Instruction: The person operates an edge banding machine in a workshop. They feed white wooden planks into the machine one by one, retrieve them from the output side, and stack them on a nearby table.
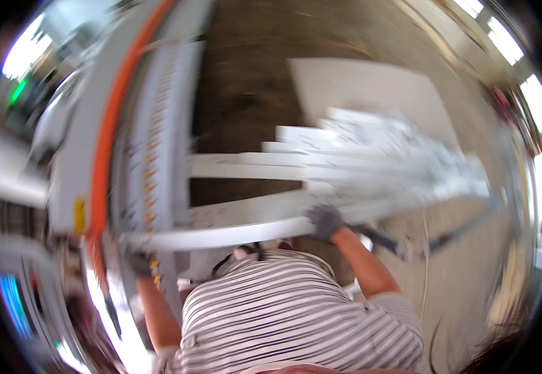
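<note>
A long white strip-like board (239,235) stretches across in front of my body. My right hand (326,222), in a dark grey glove, is closed around its edge at the right. At the board's left end is my left hand (137,263), also gloved; blur hides its fingers, so its grip cannot be made out. Beyond the board lies a stack of similar white boards (358,156), their ends unevenly staggered, some reaching left toward the machine.
To the left runs a long machine bed (174,131) with a row of small yellow pieces, beside an orange rail (114,112). A lit screen (15,305) stands at the lower left. A large pale sheet (377,87) lies behind the stack on the brown floor (252,75).
</note>
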Available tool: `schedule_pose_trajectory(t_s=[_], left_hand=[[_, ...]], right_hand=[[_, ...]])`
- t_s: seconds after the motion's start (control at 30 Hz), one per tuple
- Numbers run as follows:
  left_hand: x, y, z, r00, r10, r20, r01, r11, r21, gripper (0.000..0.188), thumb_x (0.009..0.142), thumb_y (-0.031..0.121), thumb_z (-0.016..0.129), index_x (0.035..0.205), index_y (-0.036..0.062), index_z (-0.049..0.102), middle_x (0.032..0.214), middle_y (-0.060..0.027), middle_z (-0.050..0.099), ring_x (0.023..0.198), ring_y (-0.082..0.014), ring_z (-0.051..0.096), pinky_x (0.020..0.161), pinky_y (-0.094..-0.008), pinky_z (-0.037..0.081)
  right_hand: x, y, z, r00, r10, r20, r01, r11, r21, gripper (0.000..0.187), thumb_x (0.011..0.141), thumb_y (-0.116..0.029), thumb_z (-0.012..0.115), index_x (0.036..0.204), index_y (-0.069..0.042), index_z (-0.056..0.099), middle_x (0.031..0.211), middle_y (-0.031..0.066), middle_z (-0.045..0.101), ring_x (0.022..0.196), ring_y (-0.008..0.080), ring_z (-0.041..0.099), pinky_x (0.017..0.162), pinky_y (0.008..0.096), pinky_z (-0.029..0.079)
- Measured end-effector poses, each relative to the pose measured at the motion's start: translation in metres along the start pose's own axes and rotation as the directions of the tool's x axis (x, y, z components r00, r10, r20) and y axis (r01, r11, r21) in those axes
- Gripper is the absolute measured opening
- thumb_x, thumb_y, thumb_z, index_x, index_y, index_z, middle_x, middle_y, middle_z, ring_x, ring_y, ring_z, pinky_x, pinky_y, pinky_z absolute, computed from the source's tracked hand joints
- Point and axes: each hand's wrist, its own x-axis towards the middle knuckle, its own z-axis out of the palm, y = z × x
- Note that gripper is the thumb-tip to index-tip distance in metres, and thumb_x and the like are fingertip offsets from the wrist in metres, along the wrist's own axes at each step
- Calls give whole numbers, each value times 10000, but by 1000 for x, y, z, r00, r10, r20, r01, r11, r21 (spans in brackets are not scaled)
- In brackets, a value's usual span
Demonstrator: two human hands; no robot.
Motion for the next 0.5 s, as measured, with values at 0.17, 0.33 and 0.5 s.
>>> schedule_pose_trajectory(t_s=[0.17,0.33,0.5], left_hand=[[-45,-32,56,995,31,-92,-36,998,-59,295,848,240,680,1051,56,571,897,-48,616,787,-192,623,691,-354,521],[-39,-58,49,977,16,-214,-48,988,-144,293,860,231,666,1057,47,553,906,-42,605,817,-193,607,730,-361,514],[-29,-63,55,974,20,-226,-100,932,-347,283,903,240,600,1099,60,503,925,-75,598,819,-231,605,717,-404,520]], right_hand=[[-4,27,-22,971,-233,54,238,964,-117,699,681,-508,683,1228,-110,510,1162,144,591,1079,291,566,919,397,441],[13,-40,-56,896,-263,357,288,957,-19,714,738,-584,594,1221,-69,484,1150,168,589,1001,334,599,837,407,479],[26,-86,-44,897,-288,336,314,949,-24,703,743,-581,588,1195,-53,476,1125,167,603,978,330,611,818,421,482]])
